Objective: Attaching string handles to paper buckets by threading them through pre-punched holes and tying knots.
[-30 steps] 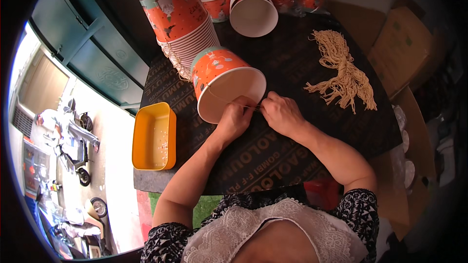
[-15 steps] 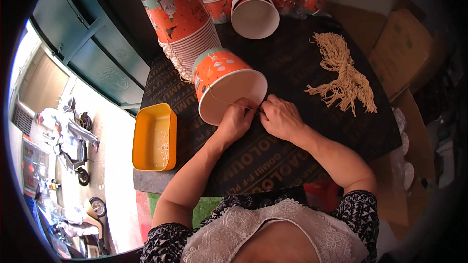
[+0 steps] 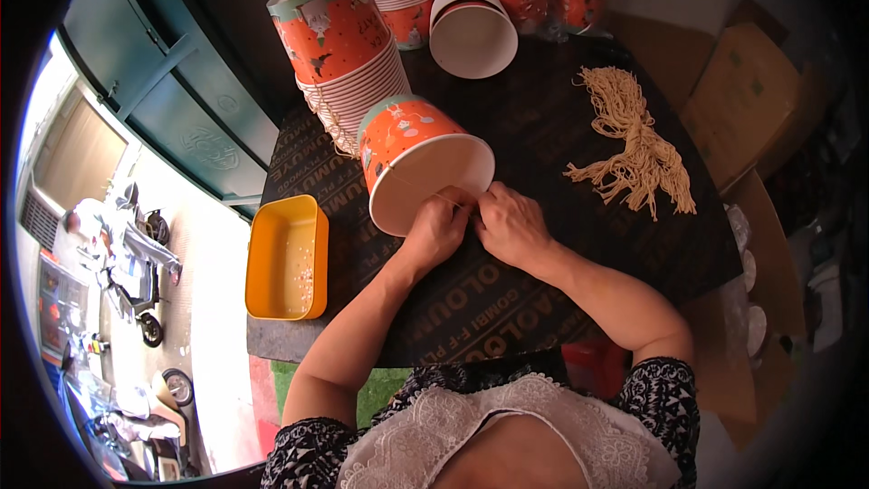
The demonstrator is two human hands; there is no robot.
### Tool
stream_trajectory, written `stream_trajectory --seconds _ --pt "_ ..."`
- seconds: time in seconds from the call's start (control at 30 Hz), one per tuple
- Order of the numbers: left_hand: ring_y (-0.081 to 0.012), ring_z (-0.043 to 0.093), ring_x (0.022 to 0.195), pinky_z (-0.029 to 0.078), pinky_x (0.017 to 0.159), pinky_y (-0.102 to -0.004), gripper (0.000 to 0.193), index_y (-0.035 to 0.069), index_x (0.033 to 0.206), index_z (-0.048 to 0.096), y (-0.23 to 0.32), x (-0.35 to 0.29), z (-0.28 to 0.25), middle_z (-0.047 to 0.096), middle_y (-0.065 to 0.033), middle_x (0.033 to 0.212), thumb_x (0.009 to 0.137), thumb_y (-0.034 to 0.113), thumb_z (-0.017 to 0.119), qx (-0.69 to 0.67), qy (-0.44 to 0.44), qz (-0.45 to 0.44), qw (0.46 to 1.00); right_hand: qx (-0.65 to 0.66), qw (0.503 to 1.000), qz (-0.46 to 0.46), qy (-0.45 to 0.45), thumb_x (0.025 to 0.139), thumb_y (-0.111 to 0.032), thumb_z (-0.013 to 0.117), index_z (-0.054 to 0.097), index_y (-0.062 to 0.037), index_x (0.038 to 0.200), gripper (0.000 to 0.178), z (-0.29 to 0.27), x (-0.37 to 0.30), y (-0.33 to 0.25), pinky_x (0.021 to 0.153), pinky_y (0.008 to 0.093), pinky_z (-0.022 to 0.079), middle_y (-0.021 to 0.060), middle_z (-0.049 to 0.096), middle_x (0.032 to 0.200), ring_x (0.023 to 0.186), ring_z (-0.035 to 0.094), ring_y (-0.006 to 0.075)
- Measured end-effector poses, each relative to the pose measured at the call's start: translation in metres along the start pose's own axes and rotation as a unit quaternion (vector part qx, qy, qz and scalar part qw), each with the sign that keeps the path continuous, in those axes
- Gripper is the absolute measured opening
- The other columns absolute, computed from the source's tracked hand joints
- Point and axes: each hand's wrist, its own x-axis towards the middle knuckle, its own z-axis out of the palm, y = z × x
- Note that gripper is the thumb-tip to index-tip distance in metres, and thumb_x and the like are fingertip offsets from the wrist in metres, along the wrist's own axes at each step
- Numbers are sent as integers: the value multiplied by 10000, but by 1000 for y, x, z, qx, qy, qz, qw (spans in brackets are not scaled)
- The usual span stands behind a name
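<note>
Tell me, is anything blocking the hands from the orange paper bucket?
Nothing visible blocks the way to the orange bucket. The left hand, at its near rim, pinches a thin cord; the right hand is close beside. The yellow box stands off left, the tan string bundle off right.

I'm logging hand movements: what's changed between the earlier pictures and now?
The right hand has moved left, closing up to the left hand, with string at their fingertips. Nothing was visibly let go. The orange tub, yellow box and twine bundle stayed put.
</note>
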Motion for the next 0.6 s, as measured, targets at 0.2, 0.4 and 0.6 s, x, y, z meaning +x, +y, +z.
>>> stream_trajectory --seconds 0.2,0.4,0.6 --pt "-160 609 663 496 602 -290 99 -39 950 620 -2 0 0 630 -105 769 884 15 568 -3 -4 3 1000 4 1000 8 0 734 -83 640 596 0 870 164 1 0 2 742 456 518 167 603 925 859 624 349" --pt "-180 619 726 501 653 -300 95 -20 952 622 -5 -1 0 642 -114 826 868 7 585 16 -6 22 1000 35 998 40 12 738 -75 609 584 -20 809 93 2 1 8 701 460 512 164 596 881 803 620 362" --pt "-212 625 785 500 712 -318 118 2 953 627 -2 -1 -3 646 -116 842 837 9 604 29 -17 24 999 84 994 56 33 749 -72 627 588 -12 814 96 0 2 7 683 457 509 159 604 876 782 617 368"
